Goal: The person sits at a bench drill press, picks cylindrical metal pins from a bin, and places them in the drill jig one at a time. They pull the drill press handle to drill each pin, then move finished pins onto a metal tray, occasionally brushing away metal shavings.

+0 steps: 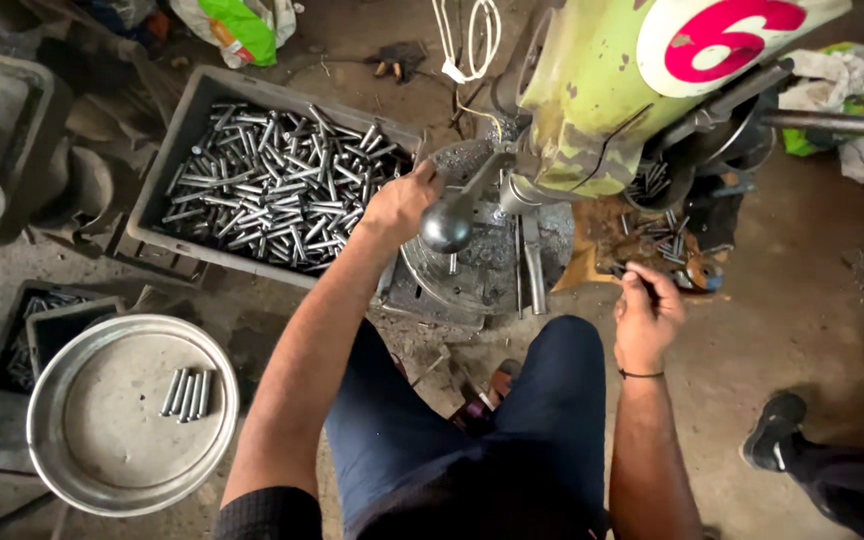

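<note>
Just one head-mounted cam here, looking steeply down from close over the person's lap at the floor (812, 260) and green machine (592, 90).

Grimy concrete floor (802, 300), crumpled bags (242, 25) beyond

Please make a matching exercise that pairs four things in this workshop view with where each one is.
Things:
1. grey crate of metal rods
2. round metal pan
3. left hand
4. right hand

Places:
A. low at the left, a few rods lying in it
B. right of the knee, pinching a thin dark piece
C. left of the green machine, filled
D. at the machine's work table, by the ball-ended lever

Pairs: 1-C, 2-A, 3-D, 4-B
</note>
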`<state>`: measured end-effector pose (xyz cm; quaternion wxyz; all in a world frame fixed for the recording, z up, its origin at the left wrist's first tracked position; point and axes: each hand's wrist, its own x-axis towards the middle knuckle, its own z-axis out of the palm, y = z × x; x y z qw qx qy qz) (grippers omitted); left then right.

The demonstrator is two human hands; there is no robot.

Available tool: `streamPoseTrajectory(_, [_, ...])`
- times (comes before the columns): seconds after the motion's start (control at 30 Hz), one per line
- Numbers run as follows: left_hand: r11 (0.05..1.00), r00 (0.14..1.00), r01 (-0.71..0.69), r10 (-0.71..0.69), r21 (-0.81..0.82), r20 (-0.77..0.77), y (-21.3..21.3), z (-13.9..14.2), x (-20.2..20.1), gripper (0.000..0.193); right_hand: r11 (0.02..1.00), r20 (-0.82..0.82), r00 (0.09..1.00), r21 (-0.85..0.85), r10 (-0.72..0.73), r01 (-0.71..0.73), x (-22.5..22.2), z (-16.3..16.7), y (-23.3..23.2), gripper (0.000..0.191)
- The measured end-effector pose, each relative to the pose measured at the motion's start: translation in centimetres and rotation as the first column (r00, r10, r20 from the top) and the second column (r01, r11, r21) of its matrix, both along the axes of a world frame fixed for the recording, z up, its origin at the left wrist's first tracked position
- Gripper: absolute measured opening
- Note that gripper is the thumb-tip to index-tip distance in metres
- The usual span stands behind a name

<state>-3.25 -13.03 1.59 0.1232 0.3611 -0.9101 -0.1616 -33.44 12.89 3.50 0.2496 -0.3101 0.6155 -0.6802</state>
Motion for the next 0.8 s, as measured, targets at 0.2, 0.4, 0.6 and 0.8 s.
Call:
streamPoseTrajectory(0.2, [0.995,0.995,-0.102,0.101,0.016,0.011,0.8,1.1,4.4,0.031,0.999,-0.001,0.999,0.023,0.039,-0.039,-1.9,-1.6,0.6,0.010])
streamPoseTrajectory(0.4, [0.918,0.960,-0.272,0.279,0.288,0.020,3.0,2.0,4.1,0.031,0.998,0.075,0.997,0.060,-0.003,-0.001,-3.1,-2.7,0.8,0.009])
streamPoseTrajectory(0.6, [0.947,0.961,-0.267,0.277,0.180,-0.029,3.9,3.3,4.2,0.034,0.996,-0.015,0.996,0.019,0.084,-0.084,-2.7,-2.5,0.2,0.011])
streamPoseTrajectory(0.8, [0.907,0.939,-0.281,0.327,0.315,-0.103,3.8,3.9,3.3,0.031,0.999,0.034,0.999,0.034,-0.007,0.006,-3.2,-0.2,0.5,0.009])
